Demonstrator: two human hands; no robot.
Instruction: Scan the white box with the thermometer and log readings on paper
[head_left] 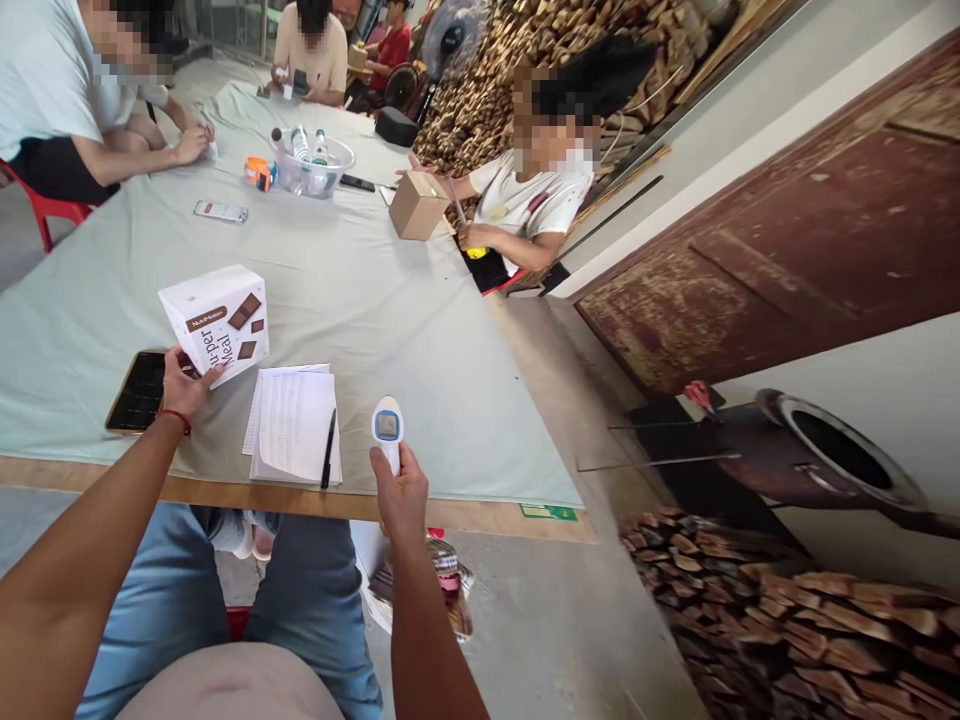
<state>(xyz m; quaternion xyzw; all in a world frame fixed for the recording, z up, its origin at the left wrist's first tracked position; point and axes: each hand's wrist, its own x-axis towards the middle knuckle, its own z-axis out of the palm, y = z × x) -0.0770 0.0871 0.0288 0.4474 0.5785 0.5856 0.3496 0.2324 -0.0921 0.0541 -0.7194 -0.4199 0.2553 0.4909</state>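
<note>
My left hand (187, 385) grips the lower edge of a white carton (214, 310) printed with brown chocolate pieces, which is tilted over the table. Beside that hand lies a dark phone or tablet (137, 392), partly covered by my fingers. A white infrared thermometer (388, 425) with a blue-framed screen is held by its handle in my right hand (401, 490), just above the table's near edge. Between my hands rests a small stack of written papers (296, 420), with a black pen (328, 450) along its right side.
On the cloth-covered table (450, 390) stand a clear plastic basin (341, 160) of bottles, an orange tape measure (259, 173), a white phone (220, 211) and a cardboard box (418, 205) by a seated person. Other people sit around the far sides. Firewood (810, 630) is stacked at lower right.
</note>
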